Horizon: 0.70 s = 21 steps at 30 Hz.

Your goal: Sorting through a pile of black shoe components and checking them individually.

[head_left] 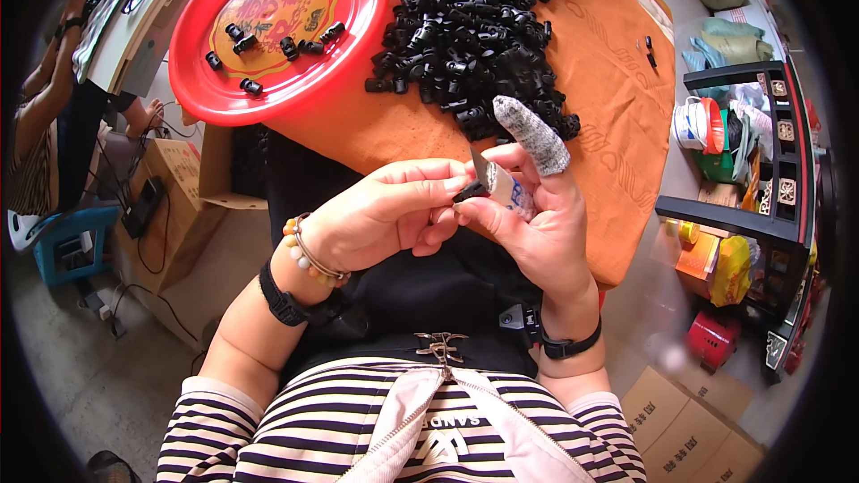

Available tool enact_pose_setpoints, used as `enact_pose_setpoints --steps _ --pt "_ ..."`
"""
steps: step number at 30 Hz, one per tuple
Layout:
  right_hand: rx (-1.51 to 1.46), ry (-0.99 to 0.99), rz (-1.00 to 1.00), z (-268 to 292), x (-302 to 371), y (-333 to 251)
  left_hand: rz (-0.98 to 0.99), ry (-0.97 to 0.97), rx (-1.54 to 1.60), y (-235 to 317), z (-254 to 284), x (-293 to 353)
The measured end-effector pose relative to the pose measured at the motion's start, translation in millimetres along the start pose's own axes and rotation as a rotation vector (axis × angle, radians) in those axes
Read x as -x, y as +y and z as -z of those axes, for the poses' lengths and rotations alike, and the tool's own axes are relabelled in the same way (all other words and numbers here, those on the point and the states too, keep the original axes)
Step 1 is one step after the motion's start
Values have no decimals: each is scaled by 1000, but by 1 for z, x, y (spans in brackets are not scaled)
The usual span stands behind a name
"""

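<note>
My left hand point(367, 215), with a bead bracelet at its wrist, pinches a small black plastic part point(470, 191). My right hand point(557, 228) is closed around a small blade point(480, 167) whose grip is wrapped in white material. The blade's flat metal end is up against the black part, and my right thumb lies beside it. A grey knitted cover point(532, 136) sheathes my right index finger, which points up and away. Beyond my hands lies a large heap of similar black plastic parts point(474, 36). Several more rest apart on a round red tray point(190, 80).
An orange cloth point(608, 125) covers the table under the heap. At right stands a dark shelf point(743, 219) with bags and a bucket, and cardboard boxes point(684, 429) below. On the left are a box point(170, 215), cables, a blue stool point(76, 246) and another person's arm point(45, 116).
</note>
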State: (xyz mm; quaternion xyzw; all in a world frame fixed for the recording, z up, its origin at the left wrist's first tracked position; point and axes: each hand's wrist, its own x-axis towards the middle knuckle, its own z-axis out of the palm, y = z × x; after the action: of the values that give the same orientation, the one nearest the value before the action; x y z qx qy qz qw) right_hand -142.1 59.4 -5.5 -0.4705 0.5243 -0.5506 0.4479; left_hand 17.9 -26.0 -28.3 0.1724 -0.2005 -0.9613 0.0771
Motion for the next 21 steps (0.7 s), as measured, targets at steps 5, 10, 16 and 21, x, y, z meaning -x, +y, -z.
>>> enact_pose_setpoints --steps 5,10,16,21 --pt "-158 8 -50 -3 -3 0 1 -85 27 0 10 0" --pt "-167 16 -61 -5 -3 2 -10 -51 36 4 3 3" --pt "-187 37 -138 -8 -1 1 -22 -90 113 4 6 2" --pt "-82 -7 -166 -1 6 0 -109 -75 170 2 10 1"
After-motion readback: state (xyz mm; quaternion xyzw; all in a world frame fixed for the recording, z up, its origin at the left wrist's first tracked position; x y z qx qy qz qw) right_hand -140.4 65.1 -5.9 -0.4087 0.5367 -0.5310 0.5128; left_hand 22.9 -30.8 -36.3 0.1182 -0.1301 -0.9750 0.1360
